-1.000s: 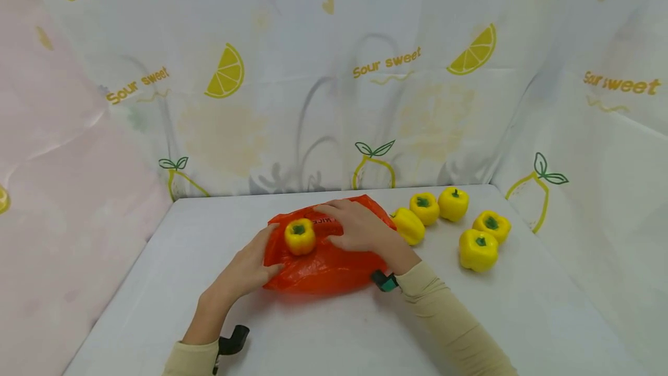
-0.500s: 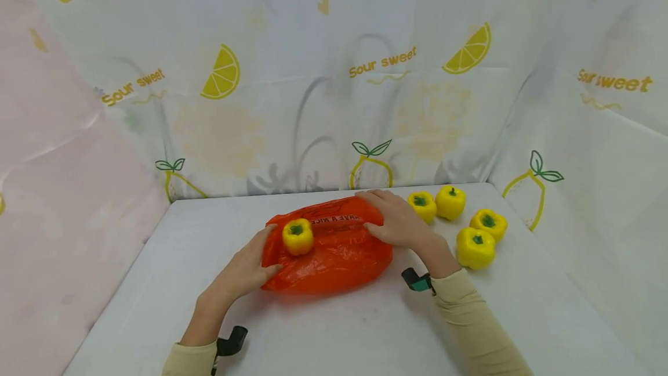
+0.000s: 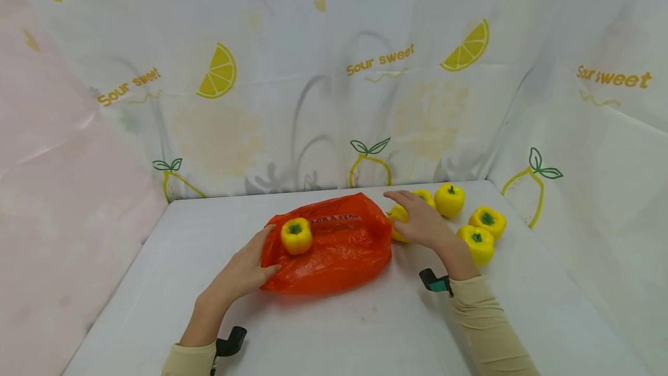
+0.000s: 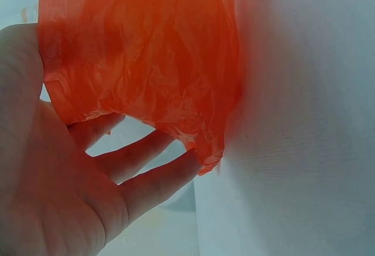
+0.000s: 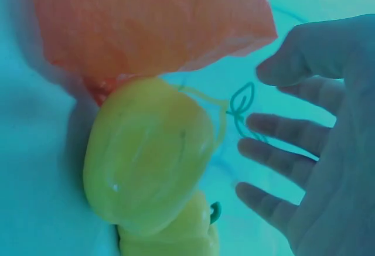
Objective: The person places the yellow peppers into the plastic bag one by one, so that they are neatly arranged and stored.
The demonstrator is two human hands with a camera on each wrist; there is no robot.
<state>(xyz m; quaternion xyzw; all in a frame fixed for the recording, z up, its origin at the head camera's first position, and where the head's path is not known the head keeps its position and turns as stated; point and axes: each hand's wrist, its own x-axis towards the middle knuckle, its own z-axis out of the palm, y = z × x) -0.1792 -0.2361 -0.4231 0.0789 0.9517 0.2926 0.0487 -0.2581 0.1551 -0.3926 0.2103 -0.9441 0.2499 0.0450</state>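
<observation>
A red plastic bag (image 3: 334,248) with dark printed lettering lies spread on the white table. On its left part a yellow bell pepper (image 3: 296,237) sits with the green stem up. My left hand (image 3: 242,268) touches the bag's left edge with thumb and fingers spread; in the left wrist view its long, fairly straight fingers (image 4: 164,183) reach the crumpled rim. To the right of the bag, my right hand (image 3: 423,222) hovers with spread fingers beside another yellow bell pepper (image 5: 146,156), partly hidden in the head view. A gap shows between hand and pepper in the right wrist view.
Beyond the right hand stand several more yellow bell peppers, among them one at the back (image 3: 449,201) and one nearer (image 3: 477,243). A lemon-printed white curtain (image 3: 313,74) closes off the back and sides of the table (image 3: 334,335).
My right hand has moved right, from over the bag to beside the pepper at the bag's right end. The left hand and the pepper on the bag have stayed put.
</observation>
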